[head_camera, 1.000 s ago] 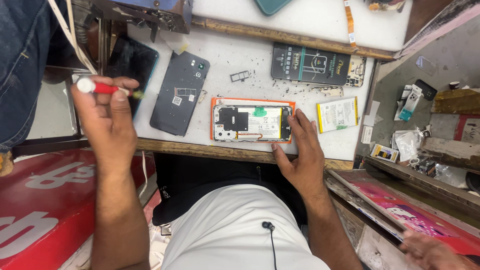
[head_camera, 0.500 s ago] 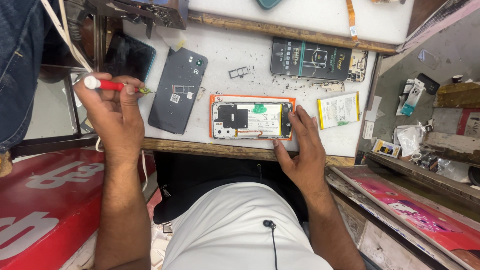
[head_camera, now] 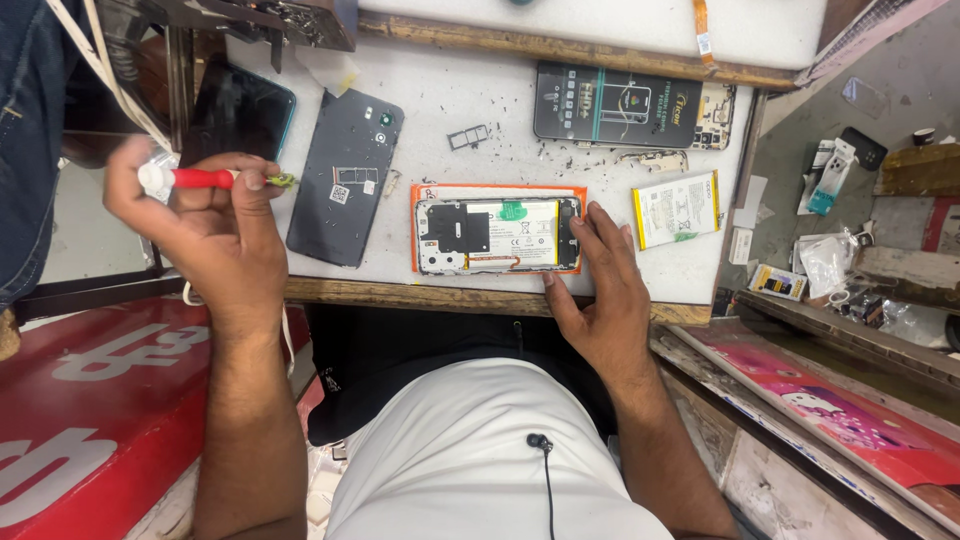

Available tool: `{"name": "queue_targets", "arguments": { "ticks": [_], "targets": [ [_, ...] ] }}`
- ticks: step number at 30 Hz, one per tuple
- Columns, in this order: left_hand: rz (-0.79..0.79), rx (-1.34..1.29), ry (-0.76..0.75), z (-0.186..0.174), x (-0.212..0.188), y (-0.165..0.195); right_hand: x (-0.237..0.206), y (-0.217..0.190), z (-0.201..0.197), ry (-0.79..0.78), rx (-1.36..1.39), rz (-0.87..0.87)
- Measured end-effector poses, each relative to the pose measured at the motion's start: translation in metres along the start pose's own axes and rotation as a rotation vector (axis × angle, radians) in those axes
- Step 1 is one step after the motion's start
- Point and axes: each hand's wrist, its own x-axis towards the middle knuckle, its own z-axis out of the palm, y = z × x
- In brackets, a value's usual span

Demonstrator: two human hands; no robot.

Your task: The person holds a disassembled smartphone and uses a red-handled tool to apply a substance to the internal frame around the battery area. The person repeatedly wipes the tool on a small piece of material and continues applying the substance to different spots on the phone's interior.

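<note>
Orange-framed and stripped of its back, the opened phone point(head_camera: 497, 235) lies at the bench's near edge point(head_camera: 400, 295), battery and shields exposed. The right hand point(head_camera: 600, 290) rests open with its fingers against the phone's right end. The left hand point(head_camera: 205, 225) grips a red-handled screwdriver point(head_camera: 205, 179) clear of the bench to the left. Judging by this, opening is done and inner work remains. Farther off lie the removed dark grey back cover point(head_camera: 345, 178), a loose white battery point(head_camera: 677, 208) and a small card tray point(head_camera: 468, 137). The screwdriver's tip is blurred; any screws are too small to tell.
</note>
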Motion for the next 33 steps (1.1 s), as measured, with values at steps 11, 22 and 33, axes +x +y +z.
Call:
{"name": "queue_targets", "arguments": {
  "ticks": [11, 22, 33],
  "targets": [
    [0.067, 0.145, -0.013, 0.003, 0.008, -0.009, 0.001, 0.0, 0.001, -0.009, -0.026, -0.008],
    [0.016, 0.645, -0.139, -0.018, 0.0, 0.004, 0.001, -0.001, 0.0, 0.002, -0.041, -0.001],
    [-0.065, 1.023, -0.261, 0.006, 0.001, 0.007, 0.001, -0.003, -0.001, 0.007, -0.028, 0.007]
  ]
}}
